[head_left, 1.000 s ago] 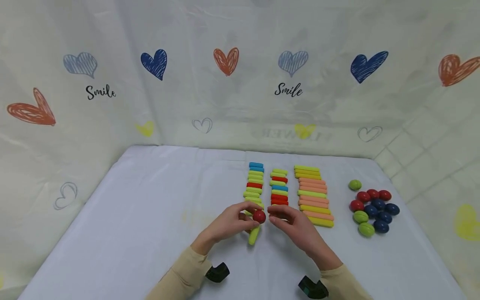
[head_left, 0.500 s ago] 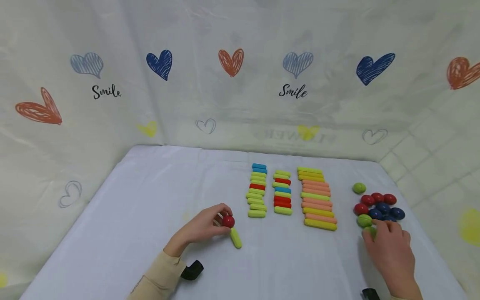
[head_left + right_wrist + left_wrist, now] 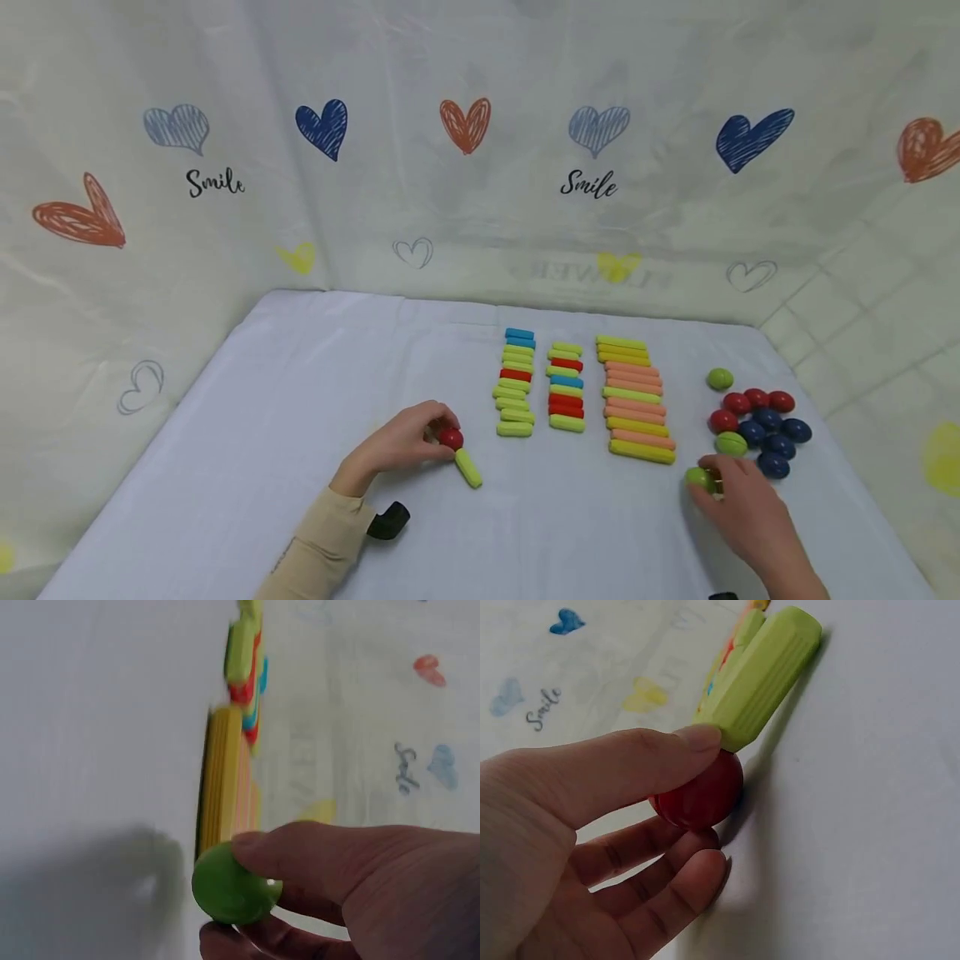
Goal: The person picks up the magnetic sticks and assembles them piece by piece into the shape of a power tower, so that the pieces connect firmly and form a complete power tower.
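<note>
My left hand (image 3: 401, 437) pinches a shiny red ball (image 3: 451, 439) between thumb and fingers. From the ball a yellow-green ridged stick (image 3: 765, 675) sticks out; its near end meets the ball at the thumb tip, and how they join is hidden. On the right side, my right hand (image 3: 753, 508) holds a green ball (image 3: 699, 479) just in front of the cluster of balls. In the right wrist view the thumb lies on top of this green ball (image 3: 229, 885), with fingers beneath it.
Three columns of sticks lie on the white cloth: a left column (image 3: 514, 375), a middle column (image 3: 566, 402) and a longer-stick column (image 3: 636, 408). Behind my right hand sit red balls (image 3: 737, 404), dark blue balls (image 3: 780, 446) and green balls (image 3: 731, 444).
My right hand left my left hand, reached the ball cluster, and has drawn a green ball leftward from it. My left hand moved left with the red ball and stick.
</note>
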`<state>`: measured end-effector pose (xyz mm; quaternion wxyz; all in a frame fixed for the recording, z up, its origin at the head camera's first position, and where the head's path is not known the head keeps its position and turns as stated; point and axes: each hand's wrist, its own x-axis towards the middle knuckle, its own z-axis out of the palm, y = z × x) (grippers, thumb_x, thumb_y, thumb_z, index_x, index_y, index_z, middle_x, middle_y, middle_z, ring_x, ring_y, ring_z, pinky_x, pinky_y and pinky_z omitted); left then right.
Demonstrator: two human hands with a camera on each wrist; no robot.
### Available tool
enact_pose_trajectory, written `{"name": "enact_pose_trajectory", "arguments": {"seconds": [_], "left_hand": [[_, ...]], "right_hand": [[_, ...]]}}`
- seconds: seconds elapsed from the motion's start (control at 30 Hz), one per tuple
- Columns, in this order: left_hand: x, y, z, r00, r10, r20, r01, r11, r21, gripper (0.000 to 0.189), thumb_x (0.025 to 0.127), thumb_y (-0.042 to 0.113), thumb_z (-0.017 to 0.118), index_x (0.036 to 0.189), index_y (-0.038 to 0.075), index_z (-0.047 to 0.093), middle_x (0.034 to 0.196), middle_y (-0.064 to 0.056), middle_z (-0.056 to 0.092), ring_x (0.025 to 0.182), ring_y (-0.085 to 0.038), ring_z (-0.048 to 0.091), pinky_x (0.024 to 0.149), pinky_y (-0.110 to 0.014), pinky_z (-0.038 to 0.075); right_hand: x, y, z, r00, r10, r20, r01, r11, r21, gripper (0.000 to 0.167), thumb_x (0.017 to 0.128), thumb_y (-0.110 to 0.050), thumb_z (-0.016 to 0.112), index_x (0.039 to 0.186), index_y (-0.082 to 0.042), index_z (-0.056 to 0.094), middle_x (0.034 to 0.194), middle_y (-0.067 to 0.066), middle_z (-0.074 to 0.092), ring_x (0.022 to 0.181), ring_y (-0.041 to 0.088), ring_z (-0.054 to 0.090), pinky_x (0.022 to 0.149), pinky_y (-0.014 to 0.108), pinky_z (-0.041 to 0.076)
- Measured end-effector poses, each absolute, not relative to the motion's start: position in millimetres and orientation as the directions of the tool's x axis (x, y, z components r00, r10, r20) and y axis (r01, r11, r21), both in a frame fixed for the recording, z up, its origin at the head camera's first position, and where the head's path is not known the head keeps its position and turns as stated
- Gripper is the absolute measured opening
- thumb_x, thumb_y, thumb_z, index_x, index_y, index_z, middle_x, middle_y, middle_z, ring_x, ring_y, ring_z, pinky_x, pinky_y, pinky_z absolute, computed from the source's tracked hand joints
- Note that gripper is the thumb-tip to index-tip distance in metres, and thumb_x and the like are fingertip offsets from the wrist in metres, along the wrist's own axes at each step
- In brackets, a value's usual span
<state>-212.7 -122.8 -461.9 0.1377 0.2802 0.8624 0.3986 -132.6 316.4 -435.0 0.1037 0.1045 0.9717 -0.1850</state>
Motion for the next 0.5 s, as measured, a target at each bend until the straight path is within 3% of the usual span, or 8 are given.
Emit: {"name": "enact_pose_trajectory", "arguments": {"seconds": [0.13,0.23,0.5], "left_hand": [[-211.8,-119.3,-461.5,-0.799,0.602,-0.008,0.375,0.509,0.775,0.028,0.083,0.018,0.079,0.104,0.012,0.061,0.098,0.005,0.06,0.086,-0.013,0.058,0.075,-0.026,0.052],[-210.6,-115.3,-460.9,-0.792,0.61,-0.024,0.367,0.507,0.78,0.028,0.082,0.02,0.08,0.1,0.012,0.061,0.094,0.005,0.061,0.082,-0.012,0.057,0.071,-0.026,0.051],[-203.5,-100.0,-462.8,-0.76,0.647,-0.061,0.379,0.516,0.768,0.027,0.081,0.021,0.081,0.095,0.015,0.06,0.089,0.008,0.06,0.077,-0.008,0.056,0.068,-0.023,0.05]], "right_hand": [[-127.0,269.9,-437.6,-0.957,-0.017,-0.288,0.149,0.826,-0.544,0.042,0.083,-0.019,0.079,0.117,0.0,0.063,0.102,0.008,0.06,0.089,0.018,0.062,0.078,0.039,0.058],[-123.9,237.0,-442.1,-0.951,-0.142,-0.275,0.083,0.739,-0.669,0.039,0.08,-0.016,0.08,0.115,-0.007,0.066,0.102,0.001,0.06,0.091,0.014,0.061,0.079,0.034,0.058],[-125.2,180.9,-452.6,-0.896,-0.42,-0.142,-0.15,0.59,-0.794,0.035,0.084,-0.019,0.078,0.116,-0.009,0.065,0.103,-0.002,0.061,0.088,0.012,0.062,0.079,0.027,0.057]]}}
